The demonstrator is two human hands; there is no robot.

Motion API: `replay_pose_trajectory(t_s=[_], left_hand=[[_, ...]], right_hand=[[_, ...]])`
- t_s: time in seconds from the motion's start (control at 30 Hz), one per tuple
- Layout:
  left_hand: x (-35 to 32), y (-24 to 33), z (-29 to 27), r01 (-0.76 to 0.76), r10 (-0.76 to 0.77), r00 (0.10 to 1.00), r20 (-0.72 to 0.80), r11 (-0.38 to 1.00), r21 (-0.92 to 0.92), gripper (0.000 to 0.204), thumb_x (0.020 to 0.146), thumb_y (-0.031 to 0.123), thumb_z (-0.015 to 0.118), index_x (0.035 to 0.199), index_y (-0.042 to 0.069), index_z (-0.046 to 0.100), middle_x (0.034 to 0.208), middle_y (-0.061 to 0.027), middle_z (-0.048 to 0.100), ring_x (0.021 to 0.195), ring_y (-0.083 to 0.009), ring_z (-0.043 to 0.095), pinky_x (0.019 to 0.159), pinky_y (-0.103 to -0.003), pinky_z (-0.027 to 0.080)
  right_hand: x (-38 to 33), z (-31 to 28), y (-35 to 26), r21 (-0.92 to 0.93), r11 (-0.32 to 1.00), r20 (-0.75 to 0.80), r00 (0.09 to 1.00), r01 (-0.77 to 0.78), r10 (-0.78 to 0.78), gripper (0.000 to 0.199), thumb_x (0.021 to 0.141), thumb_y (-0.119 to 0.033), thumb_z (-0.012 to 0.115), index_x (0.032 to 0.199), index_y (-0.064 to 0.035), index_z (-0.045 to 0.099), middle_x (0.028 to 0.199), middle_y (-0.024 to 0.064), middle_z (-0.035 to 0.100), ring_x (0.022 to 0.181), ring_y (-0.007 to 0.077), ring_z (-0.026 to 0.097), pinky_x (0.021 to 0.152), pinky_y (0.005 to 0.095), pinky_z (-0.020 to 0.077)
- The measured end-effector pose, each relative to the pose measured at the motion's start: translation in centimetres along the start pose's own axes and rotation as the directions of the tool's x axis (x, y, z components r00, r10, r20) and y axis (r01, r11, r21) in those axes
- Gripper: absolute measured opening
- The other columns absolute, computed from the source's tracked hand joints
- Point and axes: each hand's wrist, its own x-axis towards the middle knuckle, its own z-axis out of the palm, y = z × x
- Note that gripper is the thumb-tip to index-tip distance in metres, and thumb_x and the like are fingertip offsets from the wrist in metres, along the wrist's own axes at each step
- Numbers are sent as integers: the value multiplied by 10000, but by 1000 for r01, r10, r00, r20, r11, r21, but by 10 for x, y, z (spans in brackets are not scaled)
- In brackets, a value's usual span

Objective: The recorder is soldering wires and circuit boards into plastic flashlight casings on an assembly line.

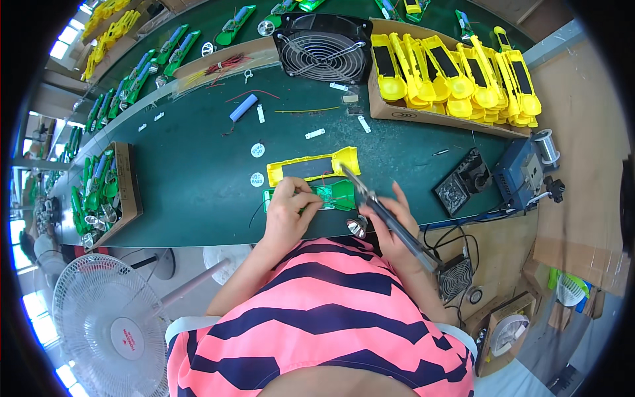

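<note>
A green flashlight housing [342, 194] with a small circuit board and thin wires lies near the table's front edge. My left hand [290, 210] is closed over its left part, thumb and fingers pinching what looks like a thin wire at the board. My right hand [395, 228] is wrapped round the dark handle of a soldering iron [385, 217]. The iron slants up to the left, its tip by the right end of a yellow housing half [307, 169] with a dark panel. Below the iron a round reflector lamp [356, 227] sits by the green housing.
A carton of yellow housings [397, 114] stands back right, beside a black fan [324, 49]. At right are a blue soldering station [519, 180] and a black iron stand [463, 182]. A blue battery cell [243, 107] lies mid-table; a box of green housings [126, 178] is left.
</note>
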Motion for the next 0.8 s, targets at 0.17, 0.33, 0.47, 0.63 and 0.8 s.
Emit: replay_pose_trajectory(t_s=[0.17, 0.33, 0.47, 0.63, 0.8], left_hand=[[3, 3, -1, 57, -57, 998, -12, 998, -14, 99, 603, -36, 637, 681, 2, 589, 825, -91, 505, 743, -227, 532, 610, -306, 442], [4, 4, -1, 88, -88, 996, -1, 996, -10, 101, 589, -37, 636, 661, -3, 574, 820, -95, 505, 744, -230, 529, 616, -310, 442], [2, 4, -1, 82, -82, 997, -3, 996, -19, 103, 585, -38, 636, 653, -6, 565, 818, -98, 506, 752, -234, 527, 621, -312, 441], [4, 3, -1, 66, -66, 998, 23, 998, 1, 115, 579, -43, 637, 643, -6, 548, 822, -101, 501, 765, -243, 522, 620, -317, 438], [5, 2, -1, 52, -51, 998, 28, 999, -10, 125, 568, -54, 630, 632, -3, 536, 816, -108, 495, 759, -254, 515, 636, -321, 434]], right_hand=[[-32, 10, 13, 135, 991, -132, 990, -27, 45, 157, 760, -47, 590, 906, 3, 565, 666, 56, 614, 681, 159, 623, 968, 477, 290], [-35, 23, 4, 642, 706, -160, 848, -299, 505, 190, 784, 14, 532, 967, 39, 484, 617, 88, 614, 654, 104, 617, 962, 411, 342], [-39, 25, 24, 406, 895, -217, 931, -186, 292, 170, 793, 16, 533, 952, 46, 479, 736, 137, 612, 622, 128, 616, 687, 231, 511], [-34, 27, 12, 588, 767, -182, 883, -255, 433, 186, 788, 21, 540, 960, 54, 480, 947, 179, 546, 606, 121, 609, 626, 231, 518], [-31, 29, 10, 599, 746, -166, 866, -292, 472, 176, 785, 26, 543, 950, 51, 489, 901, 161, 560, 611, 117, 607, 641, 234, 514]])
